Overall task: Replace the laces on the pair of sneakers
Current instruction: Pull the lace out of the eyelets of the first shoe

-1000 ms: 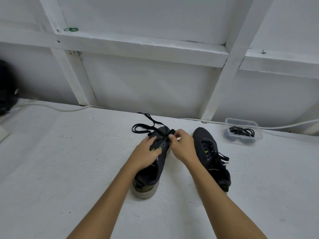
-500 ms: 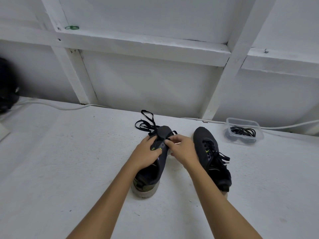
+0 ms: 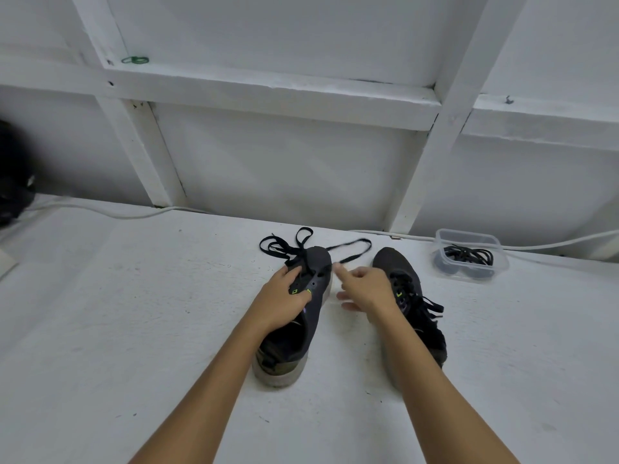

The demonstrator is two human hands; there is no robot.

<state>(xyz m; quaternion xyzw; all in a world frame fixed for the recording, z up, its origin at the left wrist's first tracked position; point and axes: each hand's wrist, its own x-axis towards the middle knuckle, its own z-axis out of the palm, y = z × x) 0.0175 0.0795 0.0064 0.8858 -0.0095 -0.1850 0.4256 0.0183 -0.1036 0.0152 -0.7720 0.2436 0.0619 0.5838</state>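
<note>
Two dark sneakers lie on the white floor (image 3: pixel 134 313) in the head view, toes pointing away toward the white framed wall (image 3: pixel 284 169). The left sneaker (image 3: pixel 301 316) is held by the left hand (image 3: pixel 279 301), whose fingers curl around its upper near the eyelets. Its black lace (image 3: pixel 291 244) is mostly pulled loose and lies in loops on the floor beyond the toe, with one blurred strand arcing to the right. The right hand (image 3: pixel 365 289) hovers between the two shoes, just beside the left sneaker's toe, fingers loosely spread and gripping nothing that can be made out; it is blurred. The right sneaker (image 3: pixel 418 306) is partly hidden by the right forearm and still laced. Farther right, near the wall, a clear plastic container (image 3: pixel 469 256) holds coiled black laces (image 3: pixel 469 254). A white cable (image 3: pixel 117 214) runs along the wall's base.
</note>
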